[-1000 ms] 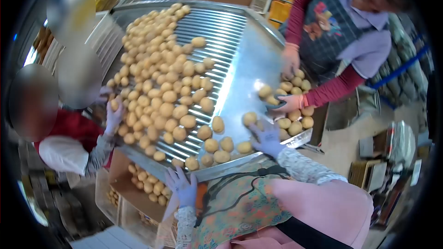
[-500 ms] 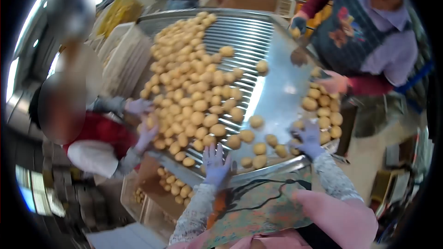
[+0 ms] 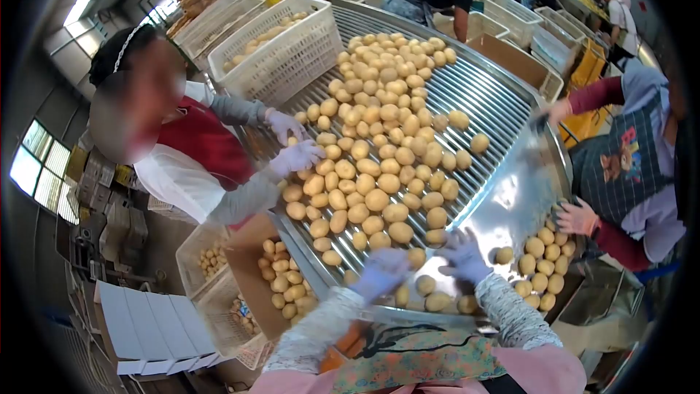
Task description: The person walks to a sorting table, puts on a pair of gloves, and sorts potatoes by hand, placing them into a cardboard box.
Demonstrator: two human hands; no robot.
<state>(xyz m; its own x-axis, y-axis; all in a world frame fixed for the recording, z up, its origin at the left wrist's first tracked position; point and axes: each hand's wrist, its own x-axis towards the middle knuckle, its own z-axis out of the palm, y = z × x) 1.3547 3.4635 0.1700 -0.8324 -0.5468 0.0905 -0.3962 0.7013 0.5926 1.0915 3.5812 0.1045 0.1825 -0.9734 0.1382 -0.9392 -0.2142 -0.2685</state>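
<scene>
Beside both hands (image 3: 419,266), crowding potatoes (image 3: 375,175), coworkers' hands (image 3: 292,142).

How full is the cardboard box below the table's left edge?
Partly full. The cardboard box holds potatoes bunched toward its right side, with bare cardboard showing at its left.

My left hand (image 3: 380,271) and right hand (image 3: 462,257) wear thin, smooth lilac gloves. The potatoes (image 3: 375,175) look matt and dusty on ribbed, glossy metal rollers (image 3: 481,102); at ten o'clock sits a white plastic crate (image 3: 281,51).

pale yellow potatoes (image 3: 375,201), silver ribbed table (image 3: 503,113), lavender-gloved left hand (image 3: 380,271)
</scene>
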